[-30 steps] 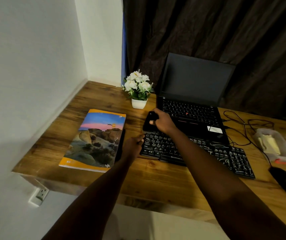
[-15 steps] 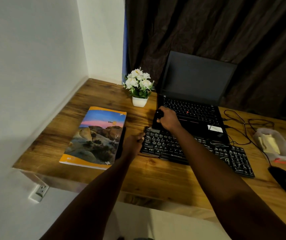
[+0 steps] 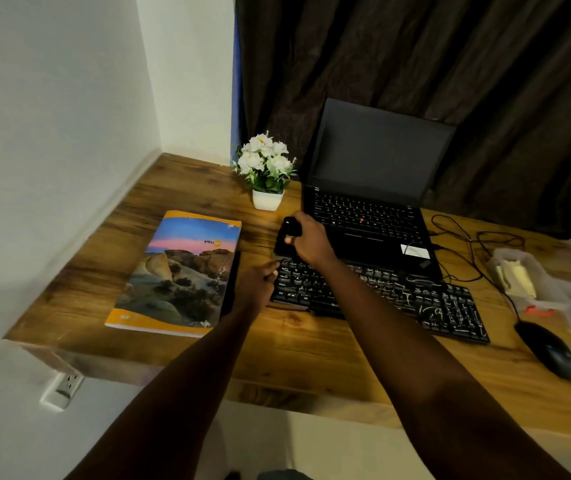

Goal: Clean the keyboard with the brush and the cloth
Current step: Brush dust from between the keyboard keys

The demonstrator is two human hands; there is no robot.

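A black external keyboard lies on the wooden desk in front of an open black laptop. My right hand grips a black brush at the keyboard's far left corner, bristles down against the top row of keys. My left hand holds the keyboard's left edge, fingers curled against it. No cloth can be made out clearly.
A colourful book lies left of the keyboard with a dark flat item under its right edge. A small white pot of flowers stands behind. Right side: cables, a black mouse, a clear plastic bag. Walls and a dark curtain enclose the desk.
My right hand moved the brush right along the keyboard's top edge, then back to the left corner. My left hand stayed on the keyboard's left edge.
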